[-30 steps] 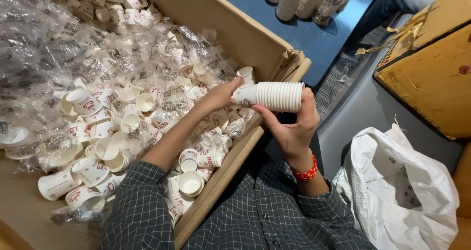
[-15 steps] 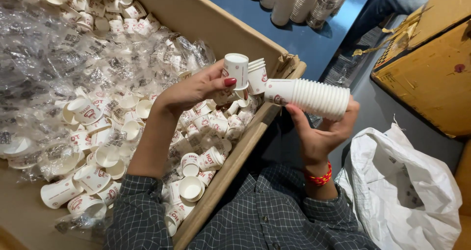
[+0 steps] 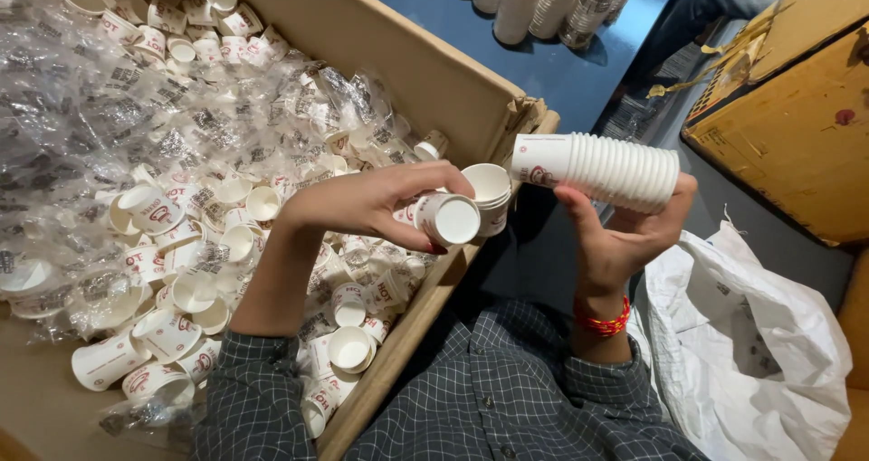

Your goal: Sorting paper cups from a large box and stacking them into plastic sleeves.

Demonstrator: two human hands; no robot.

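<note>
Filling most of the frame on the left, a large brown cardboard box [image 3: 398, 54] holds a loose heap of small white paper cups with red print [image 3: 172, 244], mixed with crumpled clear plastic wrappers [image 3: 81, 108]. Blue floor [image 3: 561, 72] runs beyond the box's far wall, with tall stacks of white cups [image 3: 543, 4] standing on it at top. A second, yellowish cardboard carton [image 3: 797, 126] sits at upper right; a crumpled white plastic sack [image 3: 769, 352] lies below it, near the person's right side.

Right hand [image 3: 625, 235] is raised just outside the box corner, fingers wrapped around a horizontal nested stack of white ribbed paper cups [image 3: 597, 167], open end pointing left.

Left hand [image 3: 371, 203] is over the box's near edge, fingers clamped on a single small white paper cup [image 3: 445, 218], base facing the camera. A short nested pair of cups [image 3: 489, 190] sits just behind it, touching; whether the left hand also holds that pair cannot be told.

A red beaded bracelet [image 3: 602, 321] circles the right wrist.
</note>
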